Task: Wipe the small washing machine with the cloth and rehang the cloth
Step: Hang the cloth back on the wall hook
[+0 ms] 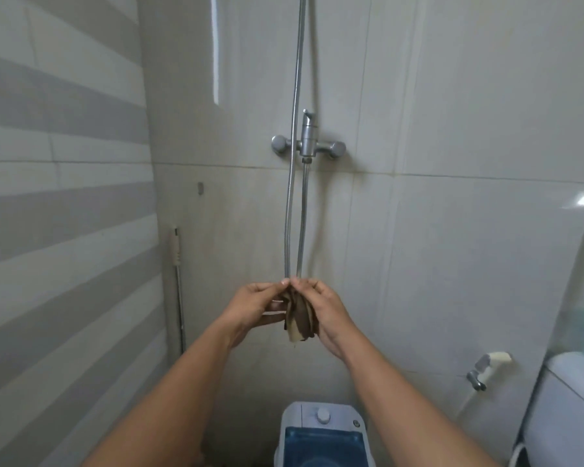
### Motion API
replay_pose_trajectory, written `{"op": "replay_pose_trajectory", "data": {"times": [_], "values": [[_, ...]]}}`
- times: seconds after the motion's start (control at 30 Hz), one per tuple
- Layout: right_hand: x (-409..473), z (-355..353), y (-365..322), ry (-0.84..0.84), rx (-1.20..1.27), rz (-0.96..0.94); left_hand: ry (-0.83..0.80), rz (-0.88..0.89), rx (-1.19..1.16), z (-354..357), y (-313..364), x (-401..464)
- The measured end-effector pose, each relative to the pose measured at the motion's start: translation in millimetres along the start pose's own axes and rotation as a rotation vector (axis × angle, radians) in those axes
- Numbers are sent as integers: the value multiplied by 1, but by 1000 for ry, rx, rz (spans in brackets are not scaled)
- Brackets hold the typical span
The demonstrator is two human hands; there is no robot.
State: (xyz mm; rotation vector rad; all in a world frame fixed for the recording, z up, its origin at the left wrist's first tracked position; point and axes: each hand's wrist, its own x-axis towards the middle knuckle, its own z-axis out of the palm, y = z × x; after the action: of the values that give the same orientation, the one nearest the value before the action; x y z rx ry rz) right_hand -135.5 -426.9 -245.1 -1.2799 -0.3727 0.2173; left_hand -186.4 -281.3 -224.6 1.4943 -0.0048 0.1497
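Brown and beige, the small crumpled cloth (300,317) hangs in front of the pale tiled wall (452,163), at the bottom of the loop of the thin metal shower hose (293,183); whether it is already over the hose, I cannot tell, because the hands cover that place; the left hand (255,306) and the right hand (322,310) meet at its top, each with thumb and fingertips closed in a pinch on the upper edge of the cloth, and the rest of the fabric falls down between the two palms; the hose goes up to the chrome shower mixer tap (307,143) on the wall; the small white and blue washing machine (324,433) stands low against the wall, directly under the hands and well apart from the cloth; the white toilet tank (567,409) is at the right edge of the view; a thin metal pole with a beige grip (178,281) leans in the left corner of the wall.
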Motion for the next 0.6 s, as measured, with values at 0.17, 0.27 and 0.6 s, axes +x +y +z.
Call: {"op": "replay_pose_trajectory", "data": {"times": [0.17,0.27,0.6], "values": [[26,37,-13,4,-22,-1,26,22,97,-40,30,8],[39,51,-20,55,-100,3,88,49,154,-66,44,13],[126,101,-33,-3,-179,-63,393,133,348,-144,69,53]]}}
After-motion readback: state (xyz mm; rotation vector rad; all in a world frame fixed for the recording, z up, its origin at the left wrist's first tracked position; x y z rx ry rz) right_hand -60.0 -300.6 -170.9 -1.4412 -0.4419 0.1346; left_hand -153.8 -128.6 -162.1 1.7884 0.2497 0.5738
